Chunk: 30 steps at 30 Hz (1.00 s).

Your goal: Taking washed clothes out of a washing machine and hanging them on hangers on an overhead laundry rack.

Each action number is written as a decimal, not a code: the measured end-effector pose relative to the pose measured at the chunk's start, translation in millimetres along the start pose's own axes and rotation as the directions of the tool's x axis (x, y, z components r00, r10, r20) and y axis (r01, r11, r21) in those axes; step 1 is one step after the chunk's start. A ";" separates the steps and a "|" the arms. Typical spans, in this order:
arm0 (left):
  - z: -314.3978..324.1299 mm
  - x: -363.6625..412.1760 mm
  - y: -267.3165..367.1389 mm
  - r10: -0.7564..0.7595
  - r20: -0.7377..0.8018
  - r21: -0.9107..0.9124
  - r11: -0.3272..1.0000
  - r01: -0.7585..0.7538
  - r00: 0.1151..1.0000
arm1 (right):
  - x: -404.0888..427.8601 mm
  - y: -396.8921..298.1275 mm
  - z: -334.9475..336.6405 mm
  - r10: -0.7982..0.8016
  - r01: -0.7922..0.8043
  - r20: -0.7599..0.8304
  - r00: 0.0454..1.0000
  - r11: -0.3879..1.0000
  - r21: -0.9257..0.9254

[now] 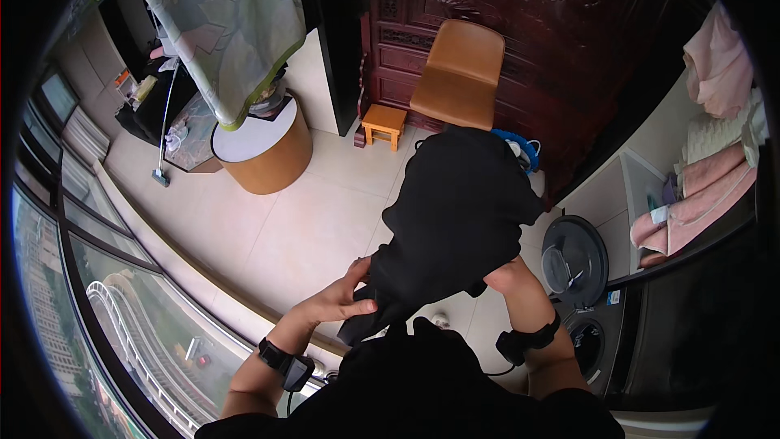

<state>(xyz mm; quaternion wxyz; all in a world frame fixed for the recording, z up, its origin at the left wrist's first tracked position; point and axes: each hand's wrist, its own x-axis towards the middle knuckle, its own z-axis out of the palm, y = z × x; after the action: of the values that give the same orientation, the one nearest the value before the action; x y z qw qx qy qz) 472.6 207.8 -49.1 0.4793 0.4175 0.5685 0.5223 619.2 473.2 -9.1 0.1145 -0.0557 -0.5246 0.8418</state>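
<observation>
A black cloth garment [457,213] is spread in front of me, above the tiled floor. My left hand [342,299] is at its near left edge, the thumb lying over the fabric and the other fingers partly behind it. On the near right side, my right hand [507,275] supports the garment from beneath. Its fingers are hidden by the cloth, so their grip is only partly visible. Loose folds hang down close to my own black clothing.
A tan chair [460,76] and a small wooden stool [384,122] stand ahead by a carved wooden panel. At right are a round dark basin [574,262], a front-loading washer [588,341] and pink towels [701,207]. Windows [146,329] line the left; a patterned cloth [225,24] hangs above a round table [268,158].
</observation>
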 end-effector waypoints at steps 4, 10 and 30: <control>-5.3 -5.9 -10.2 0.223 -0.109 -0.314 0.917 -0.246 0.969 | 20.6 -4.4 25.1 -0.107 0.347 0.415 0.904 0.751 -0.562; -2.7 18.0 35.7 0.167 -0.571 -0.471 0.735 -0.487 0.804 | 43.4 -10.0 58.1 0.195 0.487 0.592 0.782 0.402 -0.775; -5.9 66.3 163.6 0.697 -0.626 0.568 0.714 -0.408 0.349 | 71.4 -103.7 27.1 -0.082 0.451 0.588 0.805 0.728 -0.516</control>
<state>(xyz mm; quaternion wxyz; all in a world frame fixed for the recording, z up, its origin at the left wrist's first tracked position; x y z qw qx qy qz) 449.8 288.7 106.3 -0.1184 0.3692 0.6163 0.6854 558.2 511.5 97.7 0.0656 0.2212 -0.7893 0.5691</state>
